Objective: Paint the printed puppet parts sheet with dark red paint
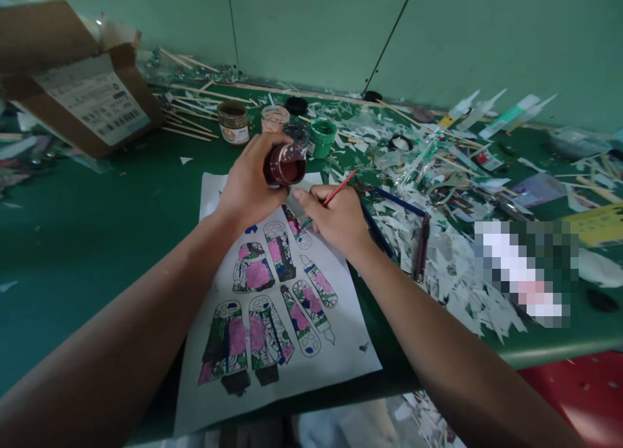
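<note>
My left hand [250, 178] is wrapped round a small paint jar [285, 165] with dark red paint inside, tilted with its mouth toward me. Just right of it, my right hand [338, 217] pinches a thin red-handled paintbrush [341, 187], its tip pointing down at the paper. Beneath both hands lies a white sheet [341, 350] printed with outlined shapes, partly coloured pink, green, blue and black. Behind the hands stand uncapped paint jars: a brownish one [233, 123], a peach one [275, 119] and a green one [322, 138]. A further dark jar is partly hidden.
An open cardboard box [92, 104] stands at the back left beside thin wooden sticks [187, 120]. White paper scraps [452, 266] cover much of the right side. Slim-nozzled bottles [455, 110] lean at the back right, near a yellow strip [594, 224]. The green table's front edge [549, 350] runs below.
</note>
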A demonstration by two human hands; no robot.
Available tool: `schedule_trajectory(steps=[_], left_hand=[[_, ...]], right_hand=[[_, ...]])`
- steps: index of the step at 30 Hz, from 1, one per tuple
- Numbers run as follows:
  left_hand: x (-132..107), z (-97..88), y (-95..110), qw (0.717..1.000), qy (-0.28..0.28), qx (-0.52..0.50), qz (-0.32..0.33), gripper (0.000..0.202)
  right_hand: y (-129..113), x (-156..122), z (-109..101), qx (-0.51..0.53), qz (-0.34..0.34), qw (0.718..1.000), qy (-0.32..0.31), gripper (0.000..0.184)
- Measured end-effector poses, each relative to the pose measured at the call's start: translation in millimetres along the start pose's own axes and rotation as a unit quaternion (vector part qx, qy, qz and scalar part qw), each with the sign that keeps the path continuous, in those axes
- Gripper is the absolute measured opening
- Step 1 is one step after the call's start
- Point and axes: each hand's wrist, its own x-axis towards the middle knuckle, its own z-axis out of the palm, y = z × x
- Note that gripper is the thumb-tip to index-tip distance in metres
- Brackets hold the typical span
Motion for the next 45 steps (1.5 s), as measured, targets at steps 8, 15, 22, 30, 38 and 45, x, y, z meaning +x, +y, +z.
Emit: schedule_trajectory(steps=[8,15,22,30,38,45], left_hand=[[0.5,0.5,-0.9,1.000,-0.002,-0.001,0.001,0.046],[0.6,0.2,-0.1,1.000,0.001,-0.006,0.001,0.044],[0.8,0.8,-0.6,1.000,0.004,-0.003,0.001,0.047],[1.0,1.2,-1.2,1.000,0.004,0.002,0.000,0.046],[1.5,1.4,-1.1,1.000,0.007,-0.005,0.002,0.049],[1.3,2.4,-2.5,1.000,0.006,0.002,0.002,0.051]], right_hand=[[1.6,0.2,0.1,0.005,-0.007,1.000,0.001,0.050],[2.0,0.8,-0.7,0.009,0.003,1.000,-0.001,0.050],[1.8,1.0,-1.0,0.003,0.004,1.000,0.022,0.050],[1.9,1.0,-0.6,-0.011,-0.005,1.000,-0.003,0.051],[3.3,1.5,-0.4,0.008,-0.008,1.000,0.000,0.050],[2.3,0.5,-1.6,0.036,-0.015,0.999,0.009,0.049]])
